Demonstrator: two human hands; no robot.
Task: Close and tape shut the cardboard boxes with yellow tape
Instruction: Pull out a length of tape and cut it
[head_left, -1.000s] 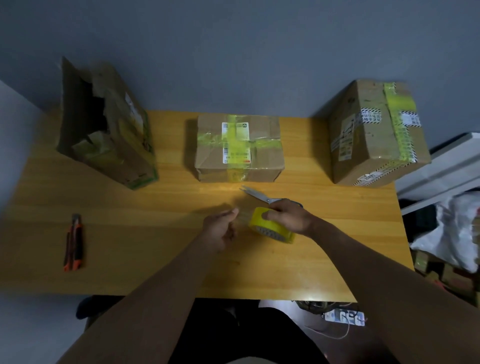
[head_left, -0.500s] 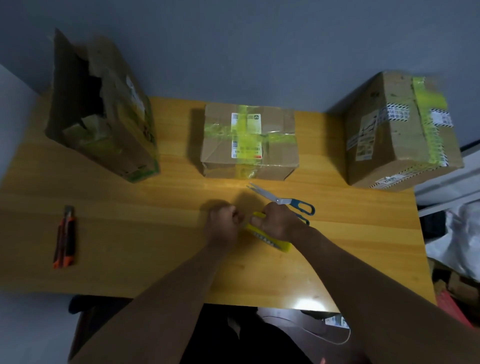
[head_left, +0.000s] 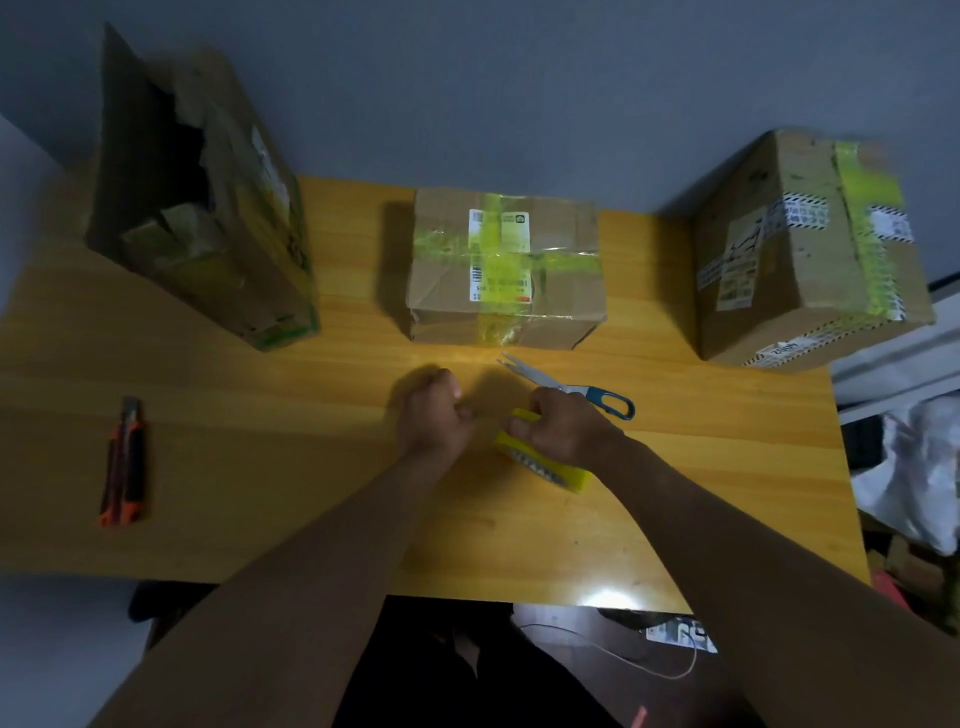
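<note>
yellow tape roll (head_left: 545, 462), gripped by the right hand (head_left: 566, 431), lies at three o'clock of the left hand (head_left: 431, 415), whose curled fingers seem to pinch its loose end.

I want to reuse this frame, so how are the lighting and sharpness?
Head view: dim overall; a glare spot on the table's near edge; the right box is smeared by blur; the hands cast soft shadows; wide-angle bending at the edges.
</note>
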